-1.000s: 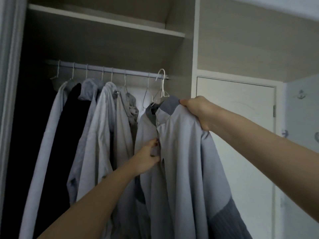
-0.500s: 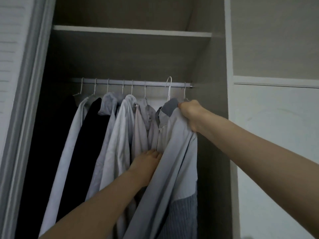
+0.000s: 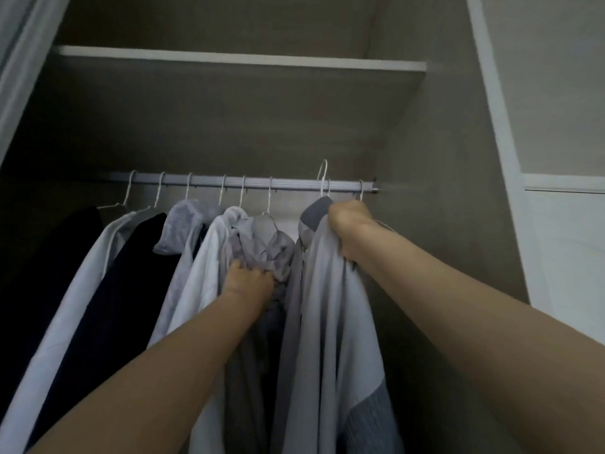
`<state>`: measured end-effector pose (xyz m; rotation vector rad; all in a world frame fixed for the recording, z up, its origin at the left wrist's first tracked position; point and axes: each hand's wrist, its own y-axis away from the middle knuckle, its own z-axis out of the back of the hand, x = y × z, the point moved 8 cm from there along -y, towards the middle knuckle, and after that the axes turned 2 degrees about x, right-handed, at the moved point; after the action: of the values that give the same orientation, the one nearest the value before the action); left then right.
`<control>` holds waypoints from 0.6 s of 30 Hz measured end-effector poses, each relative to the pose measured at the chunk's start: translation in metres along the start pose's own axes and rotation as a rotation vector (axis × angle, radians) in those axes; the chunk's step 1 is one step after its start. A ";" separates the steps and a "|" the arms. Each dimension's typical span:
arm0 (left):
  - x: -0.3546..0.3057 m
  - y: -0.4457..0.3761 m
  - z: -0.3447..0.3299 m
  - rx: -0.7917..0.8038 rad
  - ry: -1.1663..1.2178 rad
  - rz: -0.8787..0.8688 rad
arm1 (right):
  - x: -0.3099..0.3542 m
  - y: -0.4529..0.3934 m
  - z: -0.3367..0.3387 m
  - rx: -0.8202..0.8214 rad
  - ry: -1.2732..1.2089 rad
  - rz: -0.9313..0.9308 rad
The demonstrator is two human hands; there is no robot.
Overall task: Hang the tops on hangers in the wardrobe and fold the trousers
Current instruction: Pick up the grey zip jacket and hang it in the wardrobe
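Observation:
A light grey shirt with a darker grey collar and lower panel hangs on a white wire hanger whose hook sits at the wardrobe rail. My right hand grips the shirt's shoulder just below that hook. My left hand presses into the crumpled grey top hanging beside it, pushing it leftward; its fingers are buried in cloth. Several other tops hang along the rail to the left, among them a pale one and a dark navy one.
A shelf runs above the rail. The wardrobe's right side wall stands close beside the held shirt. One more hanger hook hangs at the rail's right end. A sliding door frame borders the left.
The view has closed in on the wardrobe. My right hand has lifted the grey shirt up to the rail, and my left hand has moved up into the neighbouring grey top.

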<state>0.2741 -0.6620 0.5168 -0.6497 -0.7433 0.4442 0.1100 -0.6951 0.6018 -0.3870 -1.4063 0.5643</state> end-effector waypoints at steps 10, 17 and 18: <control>-0.025 0.034 0.008 -0.224 1.594 -0.009 | 0.025 -0.032 -0.037 0.028 -0.014 0.085; -0.033 0.045 -0.015 -0.303 1.118 0.095 | -0.007 -0.050 -0.067 0.044 -0.065 0.071; -0.034 0.049 -0.020 -0.295 1.090 0.118 | -0.018 -0.051 -0.076 0.084 -0.115 0.039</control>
<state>0.2596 -0.6546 0.4561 -1.0728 0.2781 0.0359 0.1912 -0.7415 0.6061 -0.3196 -1.4822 0.6838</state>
